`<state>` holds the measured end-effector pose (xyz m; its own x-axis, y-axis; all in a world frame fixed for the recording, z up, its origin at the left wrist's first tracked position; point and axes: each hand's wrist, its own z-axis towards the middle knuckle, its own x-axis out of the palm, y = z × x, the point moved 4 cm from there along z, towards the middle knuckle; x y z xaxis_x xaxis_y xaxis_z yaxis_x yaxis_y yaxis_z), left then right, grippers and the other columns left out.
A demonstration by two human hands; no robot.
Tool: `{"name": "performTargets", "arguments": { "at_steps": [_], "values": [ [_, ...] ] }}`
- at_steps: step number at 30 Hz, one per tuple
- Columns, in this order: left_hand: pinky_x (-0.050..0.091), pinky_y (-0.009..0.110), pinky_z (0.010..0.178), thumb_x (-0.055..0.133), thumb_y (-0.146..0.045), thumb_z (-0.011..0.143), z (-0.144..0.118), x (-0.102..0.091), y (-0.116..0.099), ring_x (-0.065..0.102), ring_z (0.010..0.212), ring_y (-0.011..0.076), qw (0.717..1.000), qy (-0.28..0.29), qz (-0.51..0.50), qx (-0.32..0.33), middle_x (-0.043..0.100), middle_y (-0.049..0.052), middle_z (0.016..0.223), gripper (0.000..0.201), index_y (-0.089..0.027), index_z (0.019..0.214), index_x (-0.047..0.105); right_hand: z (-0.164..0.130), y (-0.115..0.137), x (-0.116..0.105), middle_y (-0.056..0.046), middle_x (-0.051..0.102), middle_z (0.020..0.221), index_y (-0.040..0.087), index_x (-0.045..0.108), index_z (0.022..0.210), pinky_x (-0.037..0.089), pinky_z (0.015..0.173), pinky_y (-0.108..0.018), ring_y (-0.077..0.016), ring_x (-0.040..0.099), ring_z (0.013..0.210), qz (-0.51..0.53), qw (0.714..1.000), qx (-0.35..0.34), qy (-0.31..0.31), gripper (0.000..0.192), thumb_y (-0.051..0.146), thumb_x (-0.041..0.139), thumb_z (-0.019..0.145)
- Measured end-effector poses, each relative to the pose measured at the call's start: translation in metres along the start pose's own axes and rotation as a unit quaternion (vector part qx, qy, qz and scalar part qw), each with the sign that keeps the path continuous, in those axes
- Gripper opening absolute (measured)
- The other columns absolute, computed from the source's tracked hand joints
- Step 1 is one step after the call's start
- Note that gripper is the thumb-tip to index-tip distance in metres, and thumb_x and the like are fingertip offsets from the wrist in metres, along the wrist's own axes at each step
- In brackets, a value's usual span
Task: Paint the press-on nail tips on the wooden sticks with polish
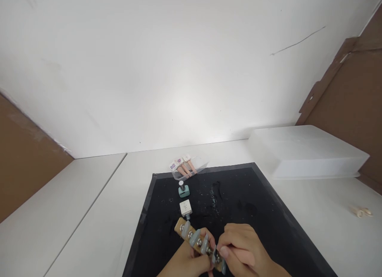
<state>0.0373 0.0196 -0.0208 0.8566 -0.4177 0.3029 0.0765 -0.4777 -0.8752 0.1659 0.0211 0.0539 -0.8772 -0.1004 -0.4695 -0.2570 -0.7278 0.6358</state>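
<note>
My left hand (191, 261) grips a wooden bar (192, 236) that carries several pale blue false nails on metal studs, low over a black mat (244, 201). My right hand (238, 249) has its fingers pinched at one nail near the bar's right end; whether it holds a small tool I cannot tell. Just beyond the bar on the mat stand a white square bottle (185, 207) and a teal bottle (183, 188) with a grey cap.
A clear tray (191, 167) with three pink bottles lies at the mat's far edge. A white lidded plastic box (304, 151) sits at the right on the white table (98, 213). A small beige object (362, 211) lies far right. Brown cardboard flanks both sides.
</note>
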Motion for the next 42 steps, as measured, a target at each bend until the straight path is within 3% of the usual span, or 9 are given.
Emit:
{"name": "performTargets", "arguments": {
  "at_steps": [9,15,20,27,42],
  "values": [
    [0.042,0.024,0.056,0.06,-0.014,0.057,-0.004,-0.001,-0.002,0.044,0.055,0.0082,1.0,0.011,0.005,-0.008,0.049,-0.007,0.058,0.021,-0.017,0.072,0.046,0.002,0.003,-0.002,0.0,0.054,0.046,0.016,0.058,0.063,0.037,0.044,-0.022,-0.011,0.049,0.04,-0.014,1.0,-0.01,-0.024,0.027,0.016,0.043,0.086],
    [0.042,0.025,0.059,0.059,-0.013,0.06,-0.008,-0.001,-0.005,0.046,0.06,0.0092,1.0,0.014,-0.009,0.0,0.05,-0.005,0.063,0.021,-0.016,0.076,0.047,-0.004,-0.002,-0.002,0.001,0.053,0.05,0.016,0.058,0.066,0.036,0.045,-0.022,-0.0106,0.047,0.043,0.026,0.999,0.031,-0.032,0.025,0.015,0.043,0.086],
    [0.042,0.024,0.055,0.063,-0.019,0.059,-0.003,-0.002,0.001,0.045,0.057,0.0092,1.0,0.007,0.004,-0.004,0.048,-0.006,0.059,0.022,-0.017,0.074,0.047,-0.012,-0.007,-0.001,0.001,0.056,0.053,0.016,0.057,0.067,0.039,0.051,-0.022,-0.0109,0.051,0.047,0.054,0.997,0.05,-0.024,0.026,0.017,0.042,0.088],
    [0.041,0.023,0.053,0.062,-0.02,0.056,0.001,-0.002,0.0,0.044,0.054,0.008,1.0,-0.006,0.014,-0.019,0.046,-0.007,0.059,0.023,-0.018,0.072,0.047,-0.012,-0.013,0.01,0.001,0.055,0.051,0.017,0.053,0.061,0.037,0.046,-0.02,-0.0096,0.05,0.043,0.097,0.995,0.036,0.014,0.025,0.018,0.044,0.084],
    [0.042,0.024,0.056,0.059,-0.019,0.058,0.002,-0.002,0.0,0.044,0.055,0.0086,1.0,0.007,0.021,-0.01,0.047,-0.007,0.058,0.018,-0.018,0.07,0.046,-0.003,-0.002,0.001,0.0,0.056,0.046,0.015,0.059,0.062,0.038,0.045,-0.022,-0.0104,0.05,0.04,-0.035,0.999,-0.007,-0.011,0.023,0.008,0.043,0.078]
  ]
}}
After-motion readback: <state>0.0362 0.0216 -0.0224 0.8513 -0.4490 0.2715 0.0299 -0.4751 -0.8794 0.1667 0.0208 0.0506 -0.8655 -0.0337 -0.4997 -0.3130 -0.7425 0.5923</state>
